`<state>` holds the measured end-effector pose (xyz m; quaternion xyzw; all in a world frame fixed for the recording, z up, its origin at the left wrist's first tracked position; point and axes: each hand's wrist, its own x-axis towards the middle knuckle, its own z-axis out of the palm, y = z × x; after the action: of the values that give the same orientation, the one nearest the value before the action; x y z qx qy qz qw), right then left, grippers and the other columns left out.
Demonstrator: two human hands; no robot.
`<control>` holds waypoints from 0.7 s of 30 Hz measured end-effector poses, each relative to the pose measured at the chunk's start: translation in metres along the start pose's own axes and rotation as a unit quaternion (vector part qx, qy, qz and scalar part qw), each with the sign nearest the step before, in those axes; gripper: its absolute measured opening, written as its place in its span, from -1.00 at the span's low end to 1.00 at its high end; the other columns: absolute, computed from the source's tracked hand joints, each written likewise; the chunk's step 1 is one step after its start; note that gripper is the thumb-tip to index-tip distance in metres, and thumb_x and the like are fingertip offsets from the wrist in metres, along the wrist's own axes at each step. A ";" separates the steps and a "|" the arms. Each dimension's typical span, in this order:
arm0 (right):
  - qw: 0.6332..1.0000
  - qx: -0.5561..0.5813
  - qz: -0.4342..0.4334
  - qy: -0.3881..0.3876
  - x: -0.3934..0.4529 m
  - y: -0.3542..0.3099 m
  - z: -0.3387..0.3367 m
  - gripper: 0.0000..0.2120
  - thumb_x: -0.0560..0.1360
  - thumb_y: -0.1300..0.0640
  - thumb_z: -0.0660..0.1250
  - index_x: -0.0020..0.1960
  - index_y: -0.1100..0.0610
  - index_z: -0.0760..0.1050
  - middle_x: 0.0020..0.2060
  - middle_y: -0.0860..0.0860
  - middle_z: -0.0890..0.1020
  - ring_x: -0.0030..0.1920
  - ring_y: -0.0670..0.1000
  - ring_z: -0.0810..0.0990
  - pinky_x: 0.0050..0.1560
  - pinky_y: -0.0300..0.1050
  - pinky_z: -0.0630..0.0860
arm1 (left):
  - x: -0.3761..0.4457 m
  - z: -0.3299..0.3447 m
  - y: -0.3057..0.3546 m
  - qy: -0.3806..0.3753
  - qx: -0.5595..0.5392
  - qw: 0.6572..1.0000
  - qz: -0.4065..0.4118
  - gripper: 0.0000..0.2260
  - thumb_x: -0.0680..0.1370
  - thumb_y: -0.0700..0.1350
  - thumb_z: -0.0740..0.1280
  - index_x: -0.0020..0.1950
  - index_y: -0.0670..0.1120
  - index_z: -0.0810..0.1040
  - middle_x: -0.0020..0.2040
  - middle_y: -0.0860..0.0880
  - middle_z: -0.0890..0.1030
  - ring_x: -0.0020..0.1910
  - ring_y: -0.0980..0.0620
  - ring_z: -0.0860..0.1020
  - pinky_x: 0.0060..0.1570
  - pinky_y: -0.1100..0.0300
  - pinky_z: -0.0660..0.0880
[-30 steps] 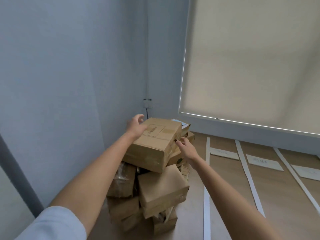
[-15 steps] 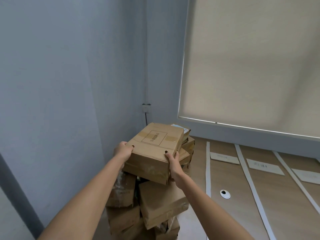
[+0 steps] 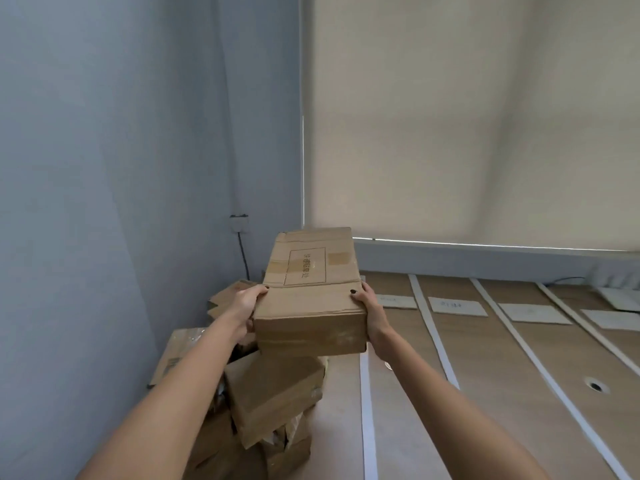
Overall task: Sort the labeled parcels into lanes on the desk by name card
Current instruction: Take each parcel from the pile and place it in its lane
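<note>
A brown cardboard parcel with a printed label box on its top is lifted above the pile, held between both hands. My left hand grips its left near corner, thumb on top. My right hand grips the right near corner, thumb on top as well. Below lies a pile of parcels in the desk's left corner. White name cards lie in a row at the far end of the lanes, which white tape strips mark out on the wooden desk.
A grey wall stands close on the left, with a socket and cable in the corner. A beige roller blind covers the window behind the desk. A round cable hole sits in one right lane.
Both hands moved from the far edges of the top parcel to its near corners, then lifted it off the pile and swung it right toward the lanes.
</note>
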<state>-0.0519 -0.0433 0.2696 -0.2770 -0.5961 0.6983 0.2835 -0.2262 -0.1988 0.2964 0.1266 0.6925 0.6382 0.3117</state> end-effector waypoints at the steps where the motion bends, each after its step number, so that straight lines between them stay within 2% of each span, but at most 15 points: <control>1: 1.000 0.001 0.008 0.003 -0.005 -0.001 -0.017 -0.59 0.56 0.11 0.13 0.40 0.08 0.31 0.14 0.15 0.51 -0.03 0.06 0.50 -0.12 -0.10 0.47 | 0.000 0.014 -0.003 -0.028 -0.002 0.999 -0.017 -0.81 0.58 -0.02 0.18 -0.03 -0.08 0.53 -0.19 -0.09 0.55 -0.26 -0.01 0.48 -0.37 0.16 0.33; 4: 0.998 -0.005 0.060 0.026 -0.021 0.006 -0.060 -0.67 0.45 -0.09 0.17 0.16 -0.02 0.46 -0.03 0.07 0.57 -0.12 0.03 0.53 -0.25 -0.15 0.47 | -0.005 0.056 -0.016 -0.098 -0.003 0.992 -0.074 -0.72 0.60 0.06 0.12 -0.09 -0.05 0.54 -0.28 -0.07 0.62 -0.28 0.00 0.54 -0.41 0.24 0.43; 7: 0.993 -0.001 0.095 0.071 -0.030 0.016 -0.092 -0.60 0.28 -0.18 0.21 0.07 -0.08 0.51 -0.04 0.08 0.60 -0.07 0.09 0.54 -0.17 -0.09 0.45 | -0.009 0.086 -0.031 -0.135 0.005 0.986 -0.096 -0.68 0.58 0.12 0.14 -0.06 -0.07 0.56 -0.32 -0.08 0.67 -0.27 -0.01 0.58 -0.39 0.23 0.48; 9: 0.990 0.009 0.109 0.089 -0.033 0.019 -0.109 -0.61 0.25 -0.18 0.24 0.01 -0.05 0.55 -0.11 0.07 0.61 -0.10 0.09 0.54 -0.19 -0.09 0.45 | -0.010 0.100 -0.037 -0.145 0.013 0.984 -0.097 -0.64 0.55 0.18 0.18 0.02 -0.09 0.56 -0.16 -0.15 0.65 -0.15 -0.07 0.58 -0.26 0.15 0.49; 11: 0.988 0.025 0.120 0.099 -0.036 0.018 -0.124 -0.67 0.31 -0.15 0.27 -0.05 0.02 0.56 -0.23 0.04 0.63 -0.18 0.07 0.55 -0.25 -0.12 0.44 | -0.009 0.110 -0.040 -0.149 0.027 0.984 -0.095 -0.57 0.50 0.23 0.22 0.10 -0.10 0.54 -0.01 -0.19 0.62 0.01 -0.13 0.55 -0.09 0.07 0.49; 12: 0.986 0.034 0.129 0.096 -0.038 0.016 -0.133 -0.69 0.35 -0.13 0.27 -0.06 0.07 0.54 -0.29 0.04 0.64 -0.24 0.05 0.57 -0.29 -0.14 0.45 | -0.009 0.114 -0.040 -0.153 0.027 0.984 -0.091 -0.54 0.49 0.24 0.22 0.13 -0.11 0.52 0.01 -0.19 0.60 0.04 -0.15 0.54 -0.05 0.05 0.47; 14: 0.985 0.052 0.151 0.064 -0.040 0.009 -0.151 -0.69 0.41 -0.09 0.24 -0.06 0.14 0.52 -0.39 0.05 0.64 -0.36 0.03 0.60 -0.37 -0.18 0.47 | -0.009 0.120 -0.037 -0.161 0.024 0.983 -0.082 -0.51 0.48 0.25 0.21 0.18 -0.12 0.47 0.01 -0.19 0.58 0.00 -0.16 0.53 -0.11 0.04 0.45; 17: 0.981 0.048 0.186 0.001 -0.049 -0.006 -0.179 -0.62 0.35 -0.12 0.26 -0.03 0.16 0.51 -0.39 0.08 0.61 -0.37 0.03 0.60 -0.33 -0.17 0.50 | -0.002 0.123 -0.032 -0.146 0.007 0.987 -0.070 -0.44 0.49 0.23 0.21 0.39 -0.05 0.31 0.30 -0.24 0.42 0.22 -0.26 0.41 0.08 -0.12 0.42; 21: 0.975 0.030 0.221 -0.019 -0.058 -0.019 -0.208 -0.50 0.25 -0.16 0.32 0.02 0.19 0.48 -0.32 0.11 0.57 -0.28 0.06 0.54 -0.25 -0.13 0.48 | 0.013 0.112 -0.024 -0.082 -0.045 0.993 -0.075 -0.37 0.47 0.25 0.24 0.43 -0.06 0.27 0.36 -0.23 0.36 0.29 -0.27 0.35 0.17 -0.15 0.35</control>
<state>0.1402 0.0571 0.2629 -0.3797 -0.5040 0.7666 0.1189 -0.1641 -0.1045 0.2704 0.1118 0.6425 0.6313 0.4197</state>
